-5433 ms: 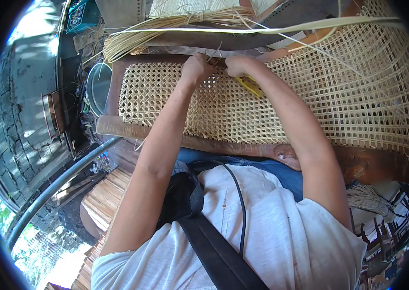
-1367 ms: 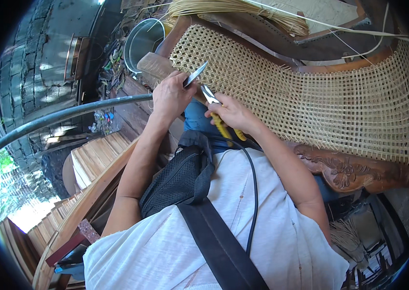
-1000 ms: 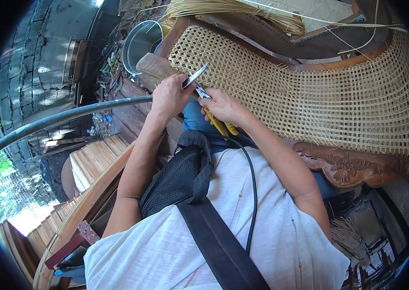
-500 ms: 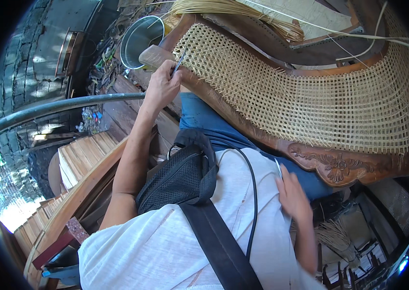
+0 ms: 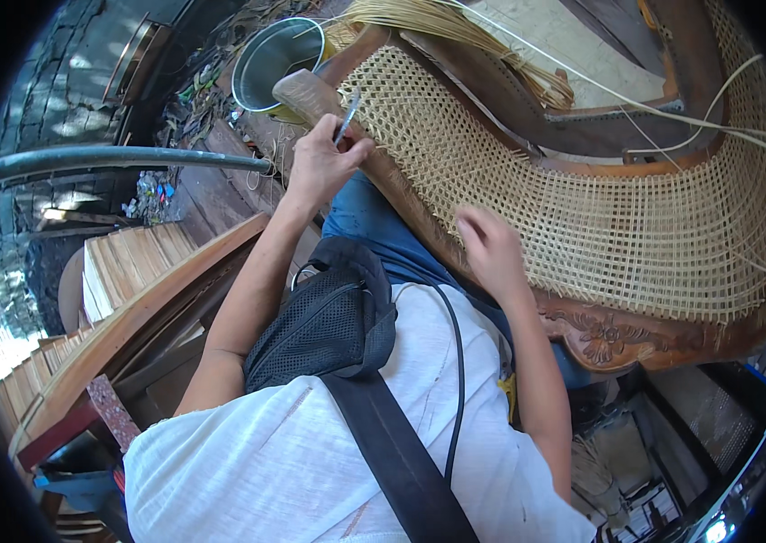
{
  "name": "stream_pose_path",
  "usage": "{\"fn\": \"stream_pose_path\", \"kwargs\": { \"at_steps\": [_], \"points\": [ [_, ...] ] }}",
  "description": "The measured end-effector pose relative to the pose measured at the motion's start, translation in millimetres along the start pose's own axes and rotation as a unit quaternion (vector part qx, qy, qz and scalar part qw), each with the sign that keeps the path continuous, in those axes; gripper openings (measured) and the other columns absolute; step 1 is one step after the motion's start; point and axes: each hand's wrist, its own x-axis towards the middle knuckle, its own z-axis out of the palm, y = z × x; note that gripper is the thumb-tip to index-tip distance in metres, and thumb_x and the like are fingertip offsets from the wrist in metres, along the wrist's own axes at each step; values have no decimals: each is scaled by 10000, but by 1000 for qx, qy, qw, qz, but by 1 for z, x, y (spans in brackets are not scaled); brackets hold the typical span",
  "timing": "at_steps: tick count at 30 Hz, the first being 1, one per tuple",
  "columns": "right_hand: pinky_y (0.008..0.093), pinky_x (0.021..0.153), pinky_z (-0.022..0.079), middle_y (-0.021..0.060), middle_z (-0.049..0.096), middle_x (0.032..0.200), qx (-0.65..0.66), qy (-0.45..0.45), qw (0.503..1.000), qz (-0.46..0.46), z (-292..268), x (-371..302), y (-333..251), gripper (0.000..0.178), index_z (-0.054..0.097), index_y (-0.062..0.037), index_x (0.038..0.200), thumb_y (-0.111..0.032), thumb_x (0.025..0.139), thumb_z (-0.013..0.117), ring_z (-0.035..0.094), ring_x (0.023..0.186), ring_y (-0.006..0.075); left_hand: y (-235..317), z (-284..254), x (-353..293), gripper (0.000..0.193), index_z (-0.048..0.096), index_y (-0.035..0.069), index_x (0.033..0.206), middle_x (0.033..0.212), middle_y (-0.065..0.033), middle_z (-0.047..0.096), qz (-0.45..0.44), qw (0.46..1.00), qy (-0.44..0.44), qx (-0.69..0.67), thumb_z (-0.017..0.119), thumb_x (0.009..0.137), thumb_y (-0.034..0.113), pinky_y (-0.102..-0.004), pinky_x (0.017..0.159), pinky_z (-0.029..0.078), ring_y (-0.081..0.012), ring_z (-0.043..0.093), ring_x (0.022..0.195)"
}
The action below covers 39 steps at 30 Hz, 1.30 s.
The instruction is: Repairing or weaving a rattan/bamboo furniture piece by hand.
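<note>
A carved wooden chair frame (image 5: 632, 344) with a woven cane panel (image 5: 600, 231) lies tilted across my lap. My left hand (image 5: 321, 167) is closed around a slim metal tool (image 5: 347, 118) at the panel's upper left corner, beside the rounded wooden end (image 5: 303, 93). The tool's tip points up and away from me. Over the panel's near edge is my right hand (image 5: 495, 255), its fingers curled in and slightly blurred. Whatever is between those fingers is hidden.
A metal bucket (image 5: 280, 68) stands at the upper left, beside a bundle of loose cane strands (image 5: 482, 41). Long strands (image 5: 623, 98) trail over the frame. A dark curved pipe (image 5: 129, 157) and stacked wood pieces (image 5: 134, 262) are at my left.
My right hand has moved up and left, from beside my shirt to the cane panel's near edge. A thin silvery thing earlier at its fingertips no longer shows. The left hand has shifted slightly.
</note>
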Motion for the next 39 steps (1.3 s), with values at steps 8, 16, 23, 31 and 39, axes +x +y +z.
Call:
{"fn": "stream_pose_path", "kwargs": {
  "at_steps": [8, 16, 23, 31, 39],
  "points": [
    [397, 777, 525, 159, 642, 942, 60, -26, 980, -187, 87, 124, 22, 150, 660, -46, 1027, -69, 885, 614, 645, 864, 346, 7, 2, 1, 378, 536, 17, 824, 682, -200, 627, -11, 998, 5, 67, 795, 754, 284, -428, 617, 520, -356, 659, 658],
    [454, 728, 517, 173, 572, 933, -17, -3, 968, -249, 90, 122, 24, 96, 551, -25, 1003, -37, 908, 562, 618, 837, 384, 11, 4, 4, 468, 515, 10, 878, 736, -237, 645, -40, 994, -12, 96, 814, 738, 341, -489, 653, 512, -425, 660, 763],
    [487, 713, 544, 207, 585, 923, -111, -85, 964, -224, 77, 131, 19, 115, 517, -37, 982, -133, 921, 536, 640, 831, 418, 0, 8, 5, 340, 524, 20, 817, 666, -153, 600, 12, 997, 46, 67, 780, 776, 239, -394, 597, 496, -279, 606, 634],
    [514, 776, 541, 225, 619, 957, -162, -166, 952, -198, 73, 143, 5, 155, 529, -19, 985, -150, 903, 525, 645, 840, 439, -15, 9, 2, 228, 538, 29, 767, 597, -68, 529, 51, 995, 66, -54, 727, 820, 146, -305, 531, 442, -123, 510, 551],
    [349, 615, 525, 119, 669, 709, 132, -170, 973, 81, 63, 152, 15, 206, 627, -5, 796, -188, 868, 687, 671, 664, 205, -14, 6, 2, 191, 546, 30, 784, 601, -64, 537, 45, 995, 63, -59, 706, 809, 130, -306, 535, 450, -122, 518, 551]
  ]
}}
